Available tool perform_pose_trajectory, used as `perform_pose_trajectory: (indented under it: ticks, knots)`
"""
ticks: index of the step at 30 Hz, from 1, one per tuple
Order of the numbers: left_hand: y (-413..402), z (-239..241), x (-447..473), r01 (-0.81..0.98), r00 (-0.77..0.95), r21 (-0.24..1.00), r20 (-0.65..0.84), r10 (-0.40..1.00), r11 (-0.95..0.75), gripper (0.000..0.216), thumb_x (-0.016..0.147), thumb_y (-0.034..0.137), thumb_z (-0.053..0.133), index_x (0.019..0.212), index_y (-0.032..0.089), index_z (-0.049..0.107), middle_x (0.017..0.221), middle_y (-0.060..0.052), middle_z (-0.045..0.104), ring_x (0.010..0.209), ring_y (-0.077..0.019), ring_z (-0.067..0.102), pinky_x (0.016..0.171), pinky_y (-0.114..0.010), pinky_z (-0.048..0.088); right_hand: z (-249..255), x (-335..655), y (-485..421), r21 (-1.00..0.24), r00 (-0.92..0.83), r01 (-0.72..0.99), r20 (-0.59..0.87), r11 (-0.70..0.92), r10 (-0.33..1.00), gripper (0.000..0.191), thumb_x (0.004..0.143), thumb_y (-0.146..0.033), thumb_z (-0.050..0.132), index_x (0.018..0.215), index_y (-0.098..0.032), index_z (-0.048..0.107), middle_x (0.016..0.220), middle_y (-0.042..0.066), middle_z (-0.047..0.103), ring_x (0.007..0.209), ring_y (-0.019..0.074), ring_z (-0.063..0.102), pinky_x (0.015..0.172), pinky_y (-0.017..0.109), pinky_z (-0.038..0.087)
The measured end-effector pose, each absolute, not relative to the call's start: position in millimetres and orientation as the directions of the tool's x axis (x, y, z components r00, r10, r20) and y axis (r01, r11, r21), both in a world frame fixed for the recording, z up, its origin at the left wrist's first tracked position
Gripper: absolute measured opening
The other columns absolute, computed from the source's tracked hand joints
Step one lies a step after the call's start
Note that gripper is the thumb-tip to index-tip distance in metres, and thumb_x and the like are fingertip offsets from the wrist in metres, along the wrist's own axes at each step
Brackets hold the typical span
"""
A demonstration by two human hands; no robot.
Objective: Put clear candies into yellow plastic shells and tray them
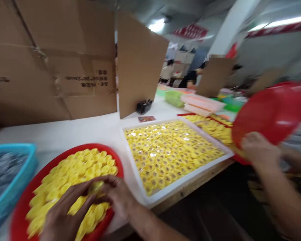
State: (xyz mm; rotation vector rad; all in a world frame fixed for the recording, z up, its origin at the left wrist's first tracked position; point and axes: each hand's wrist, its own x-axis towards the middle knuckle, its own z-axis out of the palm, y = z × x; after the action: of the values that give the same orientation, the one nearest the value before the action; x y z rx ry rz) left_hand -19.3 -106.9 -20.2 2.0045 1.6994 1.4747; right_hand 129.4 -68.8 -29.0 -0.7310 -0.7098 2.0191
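Note:
My left hand (65, 209) and my right hand (119, 194) meet over a round red basin (119, 160). Between their fingertips is a small yellow piece (97, 187) that looks shiny, partly hidden by the fingers. The basin is heaped with small round yellow cup-shaped pieces (75, 167). To the right lies a white tray (150, 200) covered with rows of yellow round pieces (165, 150), each with a dark centre. On the left stands a blue basket (31, 160) filled with dark, shiny items.
Cardboard sheets (90, 60) stand along the back, with a black tape dispenser (144, 106) beside them. At right, a co-worker's hand (261, 150) holds a tilted red basin (271, 110) over another tray of yellow pieces (213, 129). Pink containers (203, 103) stand farther back.

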Motion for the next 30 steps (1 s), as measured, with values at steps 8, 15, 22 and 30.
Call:
perform_pose_trajectory:
  ticks: [8,15,22,30]
  knots:
    - [-113,3,-4,0.695,-0.065,0.644,0.501,0.863,-0.321,0.027,0.082,0.024,0.067,0.109,0.020,0.067,0.095,-0.005,0.070,0.086,-0.0152,0.066,0.078,-0.027,0.056,-39,139,-64,-0.669,-0.547,-0.551,-0.160,-0.498,0.821,0.036,0.072,-0.040,0.077,0.103,-0.021,0.071,0.092,0.001,0.068,0.080,0.0119,0.065,0.074,0.025,0.055]
    - [-112,5,-3,0.667,-0.039,0.666,0.478,0.877,-0.333,0.027,0.083,0.023,0.066,0.111,0.022,0.067,0.097,-0.006,0.069,0.087,-0.0163,0.066,0.079,-0.030,0.056,-35,140,-65,-0.682,-0.537,-0.544,-0.165,-0.489,0.828,0.034,0.073,-0.040,0.076,0.102,-0.023,0.071,0.095,0.001,0.066,0.082,0.0118,0.063,0.077,0.028,0.054]
    - [-112,3,-3,0.671,-0.075,0.680,0.459,0.885,-0.296,0.025,0.083,0.026,0.067,0.107,0.021,0.068,0.097,-0.006,0.069,0.084,-0.0163,0.066,0.077,-0.031,0.056,-32,138,-64,-0.689,-0.519,-0.540,-0.180,-0.484,0.836,0.036,0.071,-0.040,0.076,0.102,-0.021,0.071,0.089,0.000,0.065,0.085,0.0145,0.064,0.080,0.031,0.055]
    - [-116,5,-2,0.718,-0.017,0.586,0.552,0.833,-0.374,0.022,0.085,0.022,0.064,0.107,0.021,0.067,0.099,-0.007,0.068,0.091,-0.0174,0.064,0.080,-0.031,0.054,-32,136,-64,-0.699,-0.500,-0.531,-0.197,-0.478,0.843,0.033,0.073,-0.038,0.076,0.101,-0.022,0.072,0.083,-0.002,0.064,0.079,0.0116,0.062,0.077,0.028,0.055]
